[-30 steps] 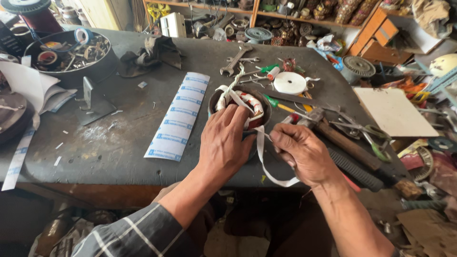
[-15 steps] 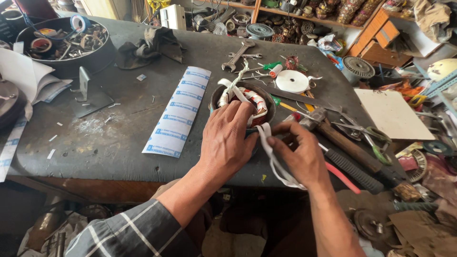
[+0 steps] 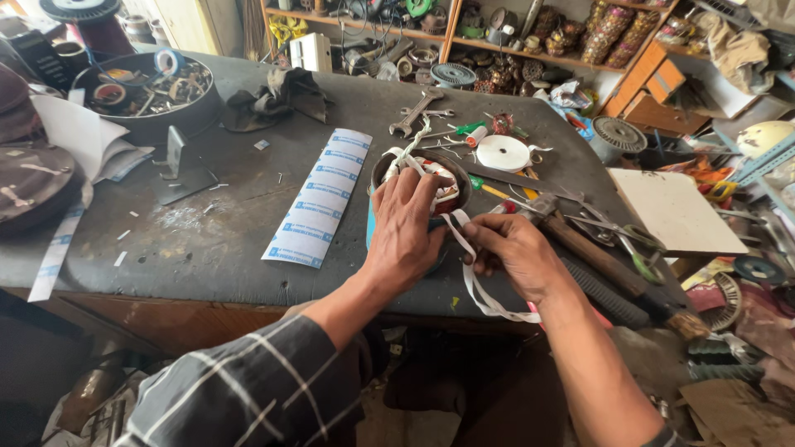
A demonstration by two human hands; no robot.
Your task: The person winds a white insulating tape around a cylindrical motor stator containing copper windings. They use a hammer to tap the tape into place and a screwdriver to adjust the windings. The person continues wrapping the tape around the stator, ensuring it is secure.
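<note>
Your left hand [image 3: 403, 225] lies flat over the round motor stator [image 3: 422, 178], fingers spread across its windings and pressing it down onto the dark workbench [image 3: 207, 240]. Your right hand [image 3: 515, 252] sits just beside it, thumb and fingers pinched narrow on a white cloth tape [image 3: 476, 285]. From that pinch the tape runs up to the stator under your left fingertips, and its loose end loops down past your right wrist and over the bench edge. Just beyond your right knuckles lies a wooden-handled hammer [image 3: 592, 252], and farther out past the stator a white tape roll [image 3: 503, 152] and a spanner [image 3: 416, 112]. Off to the outer side of your left hand a long strip of printed insulation paper [image 3: 319, 199] lies flat on the bench, well apart from your grip.
</note>
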